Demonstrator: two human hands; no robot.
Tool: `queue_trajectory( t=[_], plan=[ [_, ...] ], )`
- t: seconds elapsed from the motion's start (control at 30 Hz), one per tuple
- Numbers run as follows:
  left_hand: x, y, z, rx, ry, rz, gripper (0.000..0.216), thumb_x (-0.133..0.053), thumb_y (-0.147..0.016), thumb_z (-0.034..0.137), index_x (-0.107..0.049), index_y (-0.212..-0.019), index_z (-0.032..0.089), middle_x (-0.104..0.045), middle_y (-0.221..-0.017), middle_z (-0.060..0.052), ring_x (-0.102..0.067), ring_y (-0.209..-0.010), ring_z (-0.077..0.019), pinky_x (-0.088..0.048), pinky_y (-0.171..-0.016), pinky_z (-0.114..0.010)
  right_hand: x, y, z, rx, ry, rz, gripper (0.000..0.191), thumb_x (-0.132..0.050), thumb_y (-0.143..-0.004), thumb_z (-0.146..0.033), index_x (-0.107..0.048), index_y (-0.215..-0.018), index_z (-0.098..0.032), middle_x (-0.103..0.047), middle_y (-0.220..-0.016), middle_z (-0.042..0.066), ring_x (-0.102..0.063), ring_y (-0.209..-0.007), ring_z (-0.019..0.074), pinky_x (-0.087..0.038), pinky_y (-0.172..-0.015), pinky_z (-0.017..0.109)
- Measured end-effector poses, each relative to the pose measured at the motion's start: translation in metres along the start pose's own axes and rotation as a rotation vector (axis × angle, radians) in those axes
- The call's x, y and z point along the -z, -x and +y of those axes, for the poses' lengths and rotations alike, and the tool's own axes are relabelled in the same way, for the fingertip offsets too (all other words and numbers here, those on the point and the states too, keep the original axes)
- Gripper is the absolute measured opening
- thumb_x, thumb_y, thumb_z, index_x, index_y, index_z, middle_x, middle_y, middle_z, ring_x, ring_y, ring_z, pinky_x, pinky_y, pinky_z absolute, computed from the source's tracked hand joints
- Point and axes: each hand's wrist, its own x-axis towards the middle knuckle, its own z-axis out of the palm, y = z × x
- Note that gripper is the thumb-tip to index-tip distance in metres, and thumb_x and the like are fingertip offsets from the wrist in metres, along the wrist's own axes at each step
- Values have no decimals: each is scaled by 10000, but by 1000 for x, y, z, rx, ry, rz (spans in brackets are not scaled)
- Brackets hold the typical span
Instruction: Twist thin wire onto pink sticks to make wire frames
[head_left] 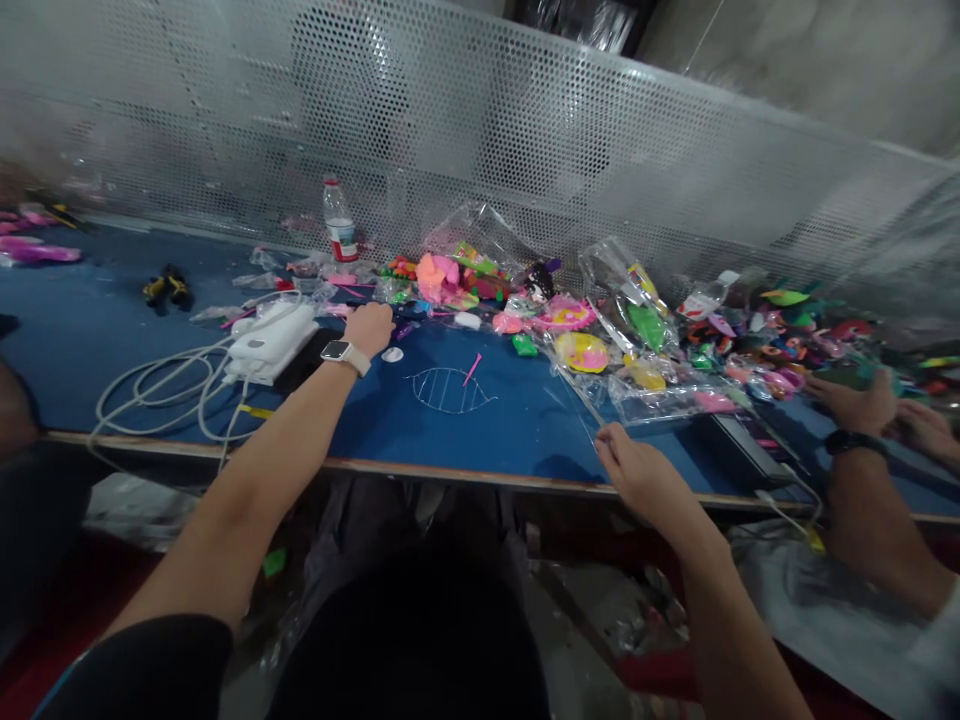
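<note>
My left hand [369, 328], with a white watch at its wrist, reaches to the near edge of the heap of small plastic pieces. Its fingers are curled down, and what they hold, if anything, is hidden. Near the table's front edge my right hand [634, 468] pinches the near end of a thin pale rod [581, 398], which slants up and left beside the bagged pieces. Between my hands a leaf-shaped wire frame with crossbars [442, 388] lies flat, a thin pink stick [472, 370] touching its upper side. Close to my left hand is a white disc [392, 354].
Bagged colourful foam-like pieces [582, 352] line the back. A bottle [340, 222] stands by the perforated metal screen [450, 110]. Left, a white box [271, 338] trails looped cables. A dark box [739, 448] sits right, near a co-worker's hands [862, 405]. Pliers [166, 288] lie far left.
</note>
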Motion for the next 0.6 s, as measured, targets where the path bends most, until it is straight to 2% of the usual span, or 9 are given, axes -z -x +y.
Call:
queue_trajectory(
  t=[0.1,0.2,0.27,0.37,0.5,0.6],
  plan=[
    [0,2,1,-49,41,114,364,-437,-1072,269,-681,-1237,55,-648,-1300,-295,-589,-1280,-404,-468,-1058,-478,-4,-8,-1,-23,13,-5,210,-419,-1116,-359,-576,-1118,-220,-773,-884,87,-762,-829,281,-406,-688,332],
    [4,3,3,-103,101,241,389,-370,-1086,244,-656,-1237,28,-643,-1285,-311,-557,-1329,-407,-457,-1071,-477,-4,-24,-3,-151,101,-6,220,-503,-1095,-416,-606,-1140,-226,-781,-897,89,-766,-869,301,-405,-686,330],
    [7,3,5,-76,164,323,411,-346,-1106,289,-635,-1251,35,-639,-1284,-304,-624,-1239,-393,-484,-1008,-454,-3,-35,-1,-219,142,8,235,-540,-1080,-439,-620,-1162,-233,-789,-927,90,-767,-887,309,-400,-684,331],
    [11,1,10,-19,331,467,431,-386,-1125,444,-613,-1237,95,-665,-1227,-255,-690,-1049,-350,-502,-885,-411,-6,-45,9,-252,135,16,266,-556,-1069,-492,-648,-1122,-248,-782,-886,69,-761,-876,299,-396,-680,326],
    [9,-4,21,-160,616,606,433,-463,-1100,582,-601,-1087,172,-684,-990,-159,-674,-958,-315,-475,-835,-379,-11,-45,25,-260,147,58,266,-524,-1076,-466,-663,-1123,-245,-767,-838,70,-743,-806,287,-369,-656,324],
    [7,-2,31,-280,773,626,462,-458,-1092,631,-577,-969,201,-619,-828,-94,-638,-836,-273,-448,-788,-362,-13,-42,33,-239,158,145,269,-509,-1074,-448,-663,-1122,-233,-757,-827,80,-729,-778,281,-333,-638,320]
  ],
)
